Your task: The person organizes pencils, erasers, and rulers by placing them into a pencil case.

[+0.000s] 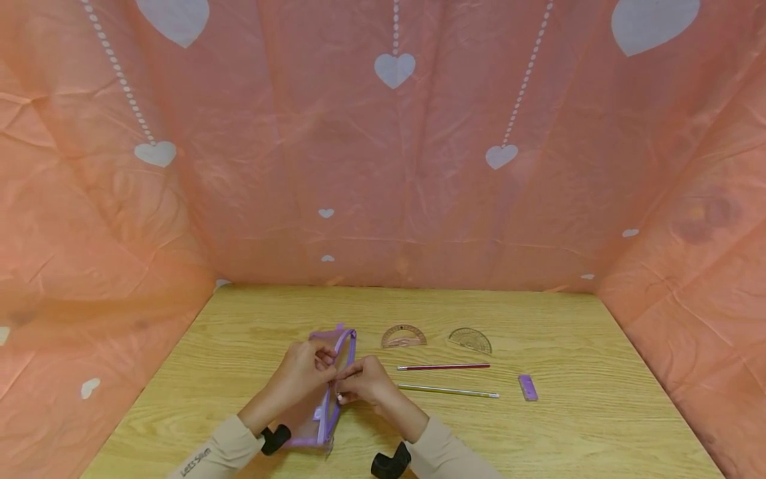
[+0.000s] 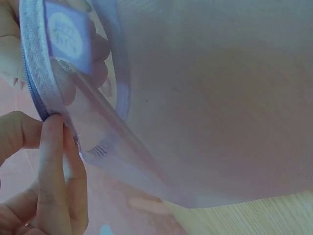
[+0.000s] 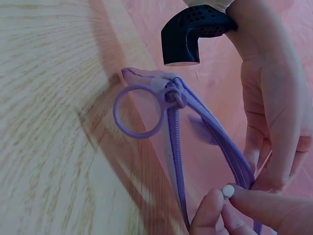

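Observation:
A purple mesh zip pouch [image 1: 305, 414] stands on the table with its zipper open. My left hand [image 1: 302, 369] pinches the pouch's zipper edge between thumb and fingers. Opposite it, my right hand [image 1: 368, 382] pinches the white-tipped end of a pencil [image 3: 228, 191] at the opening. Through the mesh in the left wrist view, the pencil's slender shaft [image 2: 122, 125] slants down inside the pouch. A purple ring pull [image 3: 117, 115] hangs at one zipper end, and a small purple label [image 2: 68, 36] sticks out beside the zipper.
Right of my hands lie a dark red pencil [image 1: 443, 366] and a yellowish-green pencil [image 1: 449, 390]. Behind them are a pinkish protractor [image 1: 403, 342] and a clear dark-marked protractor [image 1: 471, 340]. A purple eraser [image 1: 528, 387] lies farther right. Pink cloth [image 1: 407, 199] surrounds the wooden table [image 1: 574, 346].

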The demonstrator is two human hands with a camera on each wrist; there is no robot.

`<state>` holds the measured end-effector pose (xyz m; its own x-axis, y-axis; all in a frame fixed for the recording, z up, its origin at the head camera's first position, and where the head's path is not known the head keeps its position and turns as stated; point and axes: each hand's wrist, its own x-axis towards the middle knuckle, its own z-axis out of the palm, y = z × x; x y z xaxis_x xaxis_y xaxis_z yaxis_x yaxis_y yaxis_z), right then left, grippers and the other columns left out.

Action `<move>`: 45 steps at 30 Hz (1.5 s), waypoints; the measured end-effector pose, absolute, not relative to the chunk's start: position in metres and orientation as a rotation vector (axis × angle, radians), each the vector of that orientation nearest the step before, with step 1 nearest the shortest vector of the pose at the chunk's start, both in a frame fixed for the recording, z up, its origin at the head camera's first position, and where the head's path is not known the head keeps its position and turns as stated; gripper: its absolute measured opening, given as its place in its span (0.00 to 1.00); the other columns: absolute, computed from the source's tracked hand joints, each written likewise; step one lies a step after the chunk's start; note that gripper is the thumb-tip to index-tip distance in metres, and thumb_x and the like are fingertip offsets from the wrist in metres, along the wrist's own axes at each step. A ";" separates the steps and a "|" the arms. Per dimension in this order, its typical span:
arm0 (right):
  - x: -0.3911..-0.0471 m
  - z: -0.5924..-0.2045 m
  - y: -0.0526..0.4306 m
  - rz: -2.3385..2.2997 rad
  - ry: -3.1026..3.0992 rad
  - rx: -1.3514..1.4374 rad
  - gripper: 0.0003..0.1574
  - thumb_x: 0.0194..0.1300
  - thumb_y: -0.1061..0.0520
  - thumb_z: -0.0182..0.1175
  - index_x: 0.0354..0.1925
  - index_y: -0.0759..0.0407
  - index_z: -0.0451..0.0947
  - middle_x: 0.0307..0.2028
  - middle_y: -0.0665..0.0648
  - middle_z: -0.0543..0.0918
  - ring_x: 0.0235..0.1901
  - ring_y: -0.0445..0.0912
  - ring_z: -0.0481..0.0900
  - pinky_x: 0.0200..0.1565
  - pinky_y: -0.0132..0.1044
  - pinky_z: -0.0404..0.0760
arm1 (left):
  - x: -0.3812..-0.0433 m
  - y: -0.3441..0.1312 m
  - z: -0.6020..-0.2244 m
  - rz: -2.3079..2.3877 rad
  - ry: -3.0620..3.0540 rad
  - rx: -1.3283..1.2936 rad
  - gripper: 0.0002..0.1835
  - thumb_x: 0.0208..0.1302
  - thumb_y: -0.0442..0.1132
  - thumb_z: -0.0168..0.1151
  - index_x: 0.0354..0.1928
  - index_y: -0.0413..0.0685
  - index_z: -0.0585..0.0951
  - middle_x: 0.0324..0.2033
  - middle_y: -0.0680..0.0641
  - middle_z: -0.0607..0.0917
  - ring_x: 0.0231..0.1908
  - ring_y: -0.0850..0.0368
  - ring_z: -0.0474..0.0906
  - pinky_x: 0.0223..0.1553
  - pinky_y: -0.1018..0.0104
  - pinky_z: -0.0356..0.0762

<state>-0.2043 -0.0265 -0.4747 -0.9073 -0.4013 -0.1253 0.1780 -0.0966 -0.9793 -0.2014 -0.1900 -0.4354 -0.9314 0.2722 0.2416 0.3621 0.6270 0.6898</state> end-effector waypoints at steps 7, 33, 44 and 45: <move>-0.203 -0.473 -0.026 -2.078 1.756 -0.270 0.07 0.55 0.78 0.61 0.35 0.83 0.79 0.25 0.66 0.84 0.18 0.41 0.79 0.27 0.35 0.84 | -0.201 -0.191 -0.433 -1.176 -2.734 -0.548 0.08 0.51 0.22 0.66 0.35 0.31 0.82 0.28 0.44 0.85 0.27 0.57 0.84 0.27 0.74 0.80; -0.202 -0.475 -0.020 -2.079 1.708 -0.285 0.11 0.57 0.78 0.64 0.40 0.85 0.78 0.31 0.74 0.84 0.23 0.45 0.84 0.33 0.42 0.86 | -0.201 -0.196 -0.434 -1.165 -2.737 -0.536 0.08 0.50 0.23 0.66 0.35 0.33 0.83 0.28 0.47 0.85 0.27 0.59 0.83 0.28 0.74 0.79; -0.203 -0.472 -0.005 -2.053 1.728 -0.333 0.12 0.57 0.78 0.63 0.41 0.86 0.76 0.29 0.68 0.85 0.23 0.44 0.83 0.34 0.41 0.86 | -0.200 -0.196 -0.433 -1.195 -2.730 -0.544 0.08 0.51 0.23 0.66 0.36 0.32 0.83 0.27 0.48 0.85 0.27 0.62 0.81 0.28 0.74 0.79; -0.204 -0.472 -0.003 -2.048 1.738 -0.337 0.12 0.57 0.77 0.63 0.40 0.86 0.77 0.29 0.67 0.85 0.23 0.45 0.83 0.35 0.42 0.86 | -0.200 -0.195 -0.433 -1.200 -2.728 -0.544 0.08 0.51 0.23 0.66 0.35 0.32 0.83 0.27 0.48 0.85 0.27 0.62 0.81 0.28 0.73 0.79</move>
